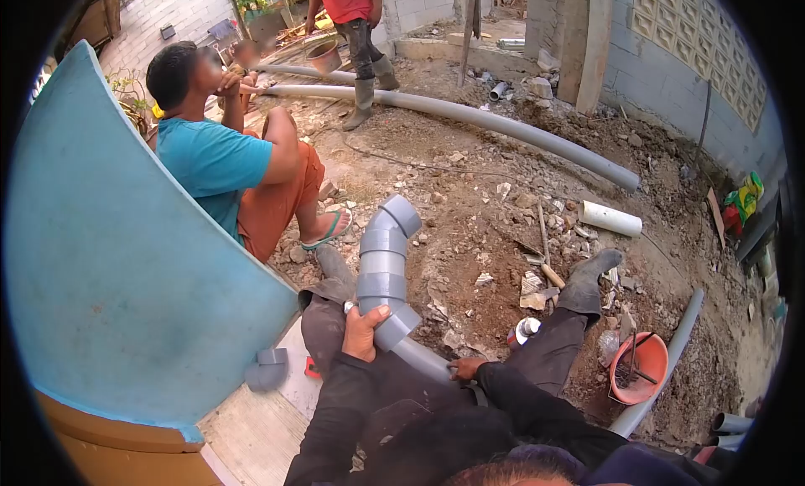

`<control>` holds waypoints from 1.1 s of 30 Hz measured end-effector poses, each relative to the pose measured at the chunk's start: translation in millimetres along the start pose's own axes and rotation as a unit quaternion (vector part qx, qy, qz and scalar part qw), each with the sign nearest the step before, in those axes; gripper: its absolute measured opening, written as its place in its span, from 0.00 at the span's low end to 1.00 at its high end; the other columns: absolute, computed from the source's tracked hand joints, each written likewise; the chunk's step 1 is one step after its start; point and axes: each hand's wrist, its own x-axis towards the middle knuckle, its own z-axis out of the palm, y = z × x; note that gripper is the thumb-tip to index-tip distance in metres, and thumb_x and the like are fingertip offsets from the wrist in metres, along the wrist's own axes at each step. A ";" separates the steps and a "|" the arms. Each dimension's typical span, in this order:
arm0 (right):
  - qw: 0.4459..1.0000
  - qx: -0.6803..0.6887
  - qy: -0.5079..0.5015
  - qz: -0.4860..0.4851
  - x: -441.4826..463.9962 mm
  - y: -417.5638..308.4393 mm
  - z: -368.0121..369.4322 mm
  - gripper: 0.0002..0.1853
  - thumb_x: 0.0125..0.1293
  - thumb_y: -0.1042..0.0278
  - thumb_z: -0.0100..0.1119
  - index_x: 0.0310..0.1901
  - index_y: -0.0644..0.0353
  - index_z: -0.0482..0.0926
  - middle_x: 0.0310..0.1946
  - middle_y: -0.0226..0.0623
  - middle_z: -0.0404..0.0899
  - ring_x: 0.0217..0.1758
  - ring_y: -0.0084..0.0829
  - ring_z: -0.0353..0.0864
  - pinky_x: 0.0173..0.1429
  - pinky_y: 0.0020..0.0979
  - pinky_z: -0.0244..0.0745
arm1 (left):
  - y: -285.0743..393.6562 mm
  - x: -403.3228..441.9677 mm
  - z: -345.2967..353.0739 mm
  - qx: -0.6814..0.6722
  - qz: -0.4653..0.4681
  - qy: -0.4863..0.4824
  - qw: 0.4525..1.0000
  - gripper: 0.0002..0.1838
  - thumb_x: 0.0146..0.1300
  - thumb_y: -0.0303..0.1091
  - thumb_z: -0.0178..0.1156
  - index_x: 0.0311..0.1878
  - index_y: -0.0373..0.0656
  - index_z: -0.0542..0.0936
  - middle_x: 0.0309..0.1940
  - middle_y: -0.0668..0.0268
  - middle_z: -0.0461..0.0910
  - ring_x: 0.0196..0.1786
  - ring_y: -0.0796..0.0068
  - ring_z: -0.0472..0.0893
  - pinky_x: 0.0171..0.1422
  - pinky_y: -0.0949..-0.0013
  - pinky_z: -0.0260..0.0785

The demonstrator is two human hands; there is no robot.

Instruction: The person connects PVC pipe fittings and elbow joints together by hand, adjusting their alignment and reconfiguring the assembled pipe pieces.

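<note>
A grey PVC pipe assembly with elbow fittings at both ends of its upper part rests across my lap. My left hand is closed around the lower elbow. From that elbow a grey pipe runs down to the right, and my right hand grips it near its far end; the fingertips are partly hidden. Beside my left leg lies a loose grey elbow fitting, with a small red object near it. A can with a white top stands by my right leg.
A seated person in a teal shirt is at left, behind a curved blue wall. Another stands in boots farther off. Long grey pipes, a white pipe piece, an orange bucket and rubble lie around.
</note>
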 end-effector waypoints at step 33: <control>0.999 0.037 -0.005 0.009 1.9 -3.3 -5.3 0.39 0.66 0.38 0.59 0.73 0.51 0.68 0.70 0.49 0.71 0.72 0.51 0.69 0.72 0.46 0.66 | 3.8 -1.6 -2.4 -0.061 -0.032 -0.005 0.998 0.29 0.57 0.38 0.69 0.59 0.36 0.75 0.44 0.63 0.82 0.45 0.70 0.84 0.54 0.65 0.78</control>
